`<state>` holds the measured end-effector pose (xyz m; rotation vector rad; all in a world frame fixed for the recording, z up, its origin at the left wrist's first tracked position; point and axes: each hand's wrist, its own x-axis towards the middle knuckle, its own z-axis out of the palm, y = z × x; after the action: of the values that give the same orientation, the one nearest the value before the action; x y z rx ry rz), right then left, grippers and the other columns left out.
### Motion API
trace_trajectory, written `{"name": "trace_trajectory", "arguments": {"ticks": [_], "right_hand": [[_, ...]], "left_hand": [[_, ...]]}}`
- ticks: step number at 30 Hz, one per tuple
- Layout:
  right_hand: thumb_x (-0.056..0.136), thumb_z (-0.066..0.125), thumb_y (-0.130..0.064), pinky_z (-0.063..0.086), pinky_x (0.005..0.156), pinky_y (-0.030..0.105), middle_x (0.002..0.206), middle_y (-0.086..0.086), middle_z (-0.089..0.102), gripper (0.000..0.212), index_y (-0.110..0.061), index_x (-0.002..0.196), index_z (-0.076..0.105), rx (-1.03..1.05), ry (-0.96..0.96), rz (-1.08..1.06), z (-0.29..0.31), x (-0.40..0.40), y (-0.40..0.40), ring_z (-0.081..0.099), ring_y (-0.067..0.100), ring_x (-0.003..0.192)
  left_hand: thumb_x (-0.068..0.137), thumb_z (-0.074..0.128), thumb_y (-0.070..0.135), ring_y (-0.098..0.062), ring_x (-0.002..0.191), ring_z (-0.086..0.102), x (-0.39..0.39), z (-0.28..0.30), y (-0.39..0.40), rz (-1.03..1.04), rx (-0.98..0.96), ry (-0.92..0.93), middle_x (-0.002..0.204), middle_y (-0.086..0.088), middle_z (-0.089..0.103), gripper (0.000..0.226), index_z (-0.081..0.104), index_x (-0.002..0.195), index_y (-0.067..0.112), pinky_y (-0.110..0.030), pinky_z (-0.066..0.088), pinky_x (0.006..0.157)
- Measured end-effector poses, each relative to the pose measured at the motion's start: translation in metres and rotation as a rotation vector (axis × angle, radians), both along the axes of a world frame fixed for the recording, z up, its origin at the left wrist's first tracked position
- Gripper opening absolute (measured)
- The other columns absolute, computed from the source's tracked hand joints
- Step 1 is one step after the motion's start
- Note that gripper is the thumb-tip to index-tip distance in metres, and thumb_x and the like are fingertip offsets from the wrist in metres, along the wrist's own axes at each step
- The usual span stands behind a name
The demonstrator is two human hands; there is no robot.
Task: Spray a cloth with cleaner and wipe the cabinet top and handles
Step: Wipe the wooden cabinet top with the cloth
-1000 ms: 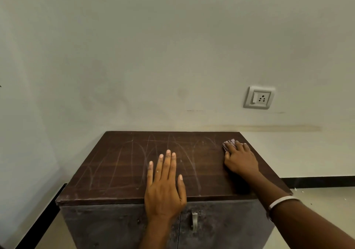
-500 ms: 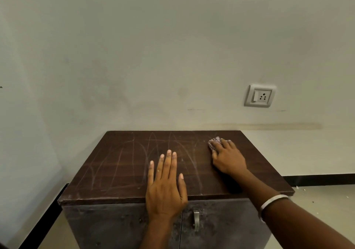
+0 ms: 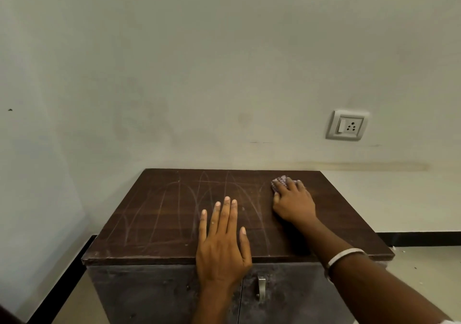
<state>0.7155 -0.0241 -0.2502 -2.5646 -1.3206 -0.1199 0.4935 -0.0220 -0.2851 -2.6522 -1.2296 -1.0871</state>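
A dark brown cabinet top (image 3: 174,213) stands against a pale wall, and everything here is placed relative to it. The left hand (image 3: 222,243) lies flat and open on the top at its front edge, about midway along, palm down, fingers stretched toward the wall and holding nothing; its wrist hangs over the edge in front of the cabinet doors. The right hand (image 3: 293,202) rests farther back and to the right, near the rear of the top, with its fingers curled down over a small bunched cloth (image 3: 279,182). The cloth, reddish and white in a fine pattern, is pressed onto the wood beneath the fingertips, and only its far-left part peeks out beyond them. A pale bangle (image 3: 345,255) circles the right wrist, which crosses the top's front right edge. Thin whitish curved streaks (image 3: 199,196) run across the left and middle of the top, from the rear toward the front. Below the front edge, a small metal handle (image 3: 261,287) hangs on the right cabinet door, just right of the seam between the doors and just beside the left wrist. On the wall above and to the right of the top sits a white switch-and-socket plate (image 3: 347,125).
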Motion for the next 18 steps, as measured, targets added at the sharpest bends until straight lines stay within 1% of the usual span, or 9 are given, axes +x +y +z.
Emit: {"name": "trace_trajectory", "arguments": {"ticks": [4,7,10,13,15,18], "right_hand": [[0.098,0.027,-0.044,0.012,0.121,0.043,0.161,0.001,0.016,0.053,-0.035,0.151,0.022,-0.025,0.017,0.085,-0.002,-0.016,0.017,0.008,0.026,0.149],[0.098,0.028,-0.043,0.016,0.120,0.042,0.160,0.000,0.020,0.052,-0.036,0.150,0.024,-0.019,0.011,0.111,0.000,0.001,0.008,0.012,0.024,0.148],[0.097,0.028,-0.042,0.019,0.119,0.042,0.158,0.001,0.024,0.052,-0.034,0.148,0.028,0.002,0.009,0.033,0.001,0.033,-0.010,0.017,0.025,0.146],[0.096,0.028,-0.043,0.018,0.119,0.044,0.159,0.003,0.024,0.054,-0.035,0.149,0.027,-0.015,0.018,-0.067,-0.001,0.064,-0.026,0.017,0.027,0.146],[0.096,0.028,-0.043,0.017,0.119,0.045,0.159,0.003,0.023,0.053,-0.035,0.149,0.027,-0.029,0.021,-0.110,-0.001,0.069,-0.028,0.016,0.028,0.146],[0.097,0.027,-0.043,0.015,0.119,0.046,0.160,0.003,0.019,0.053,-0.035,0.149,0.026,-0.040,0.024,-0.154,-0.001,0.056,-0.017,0.013,0.030,0.147]], "left_hand": [[0.091,0.037,0.037,-0.017,0.142,0.034,-0.001,0.000,0.001,0.000,-0.002,0.007,0.153,0.000,0.038,0.059,0.041,0.146,0.016,-0.045,0.019,0.117],[0.092,0.036,0.037,-0.017,0.142,0.033,0.000,-0.001,0.001,0.002,-0.002,0.005,0.153,0.000,0.038,0.058,0.041,0.146,0.016,-0.045,0.019,0.117],[0.092,0.037,0.037,-0.017,0.142,0.033,0.000,-0.001,0.001,0.002,-0.004,-0.001,0.153,0.000,0.037,0.058,0.040,0.146,0.016,-0.045,0.019,0.117],[0.091,0.038,0.036,-0.017,0.141,0.035,0.001,-0.001,0.002,-0.006,0.003,-0.010,0.152,0.000,0.039,0.058,0.041,0.145,0.016,-0.046,0.021,0.116],[0.091,0.037,0.037,-0.018,0.141,0.035,0.001,-0.002,0.003,-0.005,0.003,-0.007,0.152,0.000,0.039,0.058,0.042,0.145,0.016,-0.046,0.021,0.116],[0.092,0.036,0.037,-0.018,0.141,0.035,0.001,-0.003,0.002,0.002,0.007,-0.003,0.152,-0.001,0.039,0.058,0.042,0.145,0.016,-0.046,0.021,0.117]]}}
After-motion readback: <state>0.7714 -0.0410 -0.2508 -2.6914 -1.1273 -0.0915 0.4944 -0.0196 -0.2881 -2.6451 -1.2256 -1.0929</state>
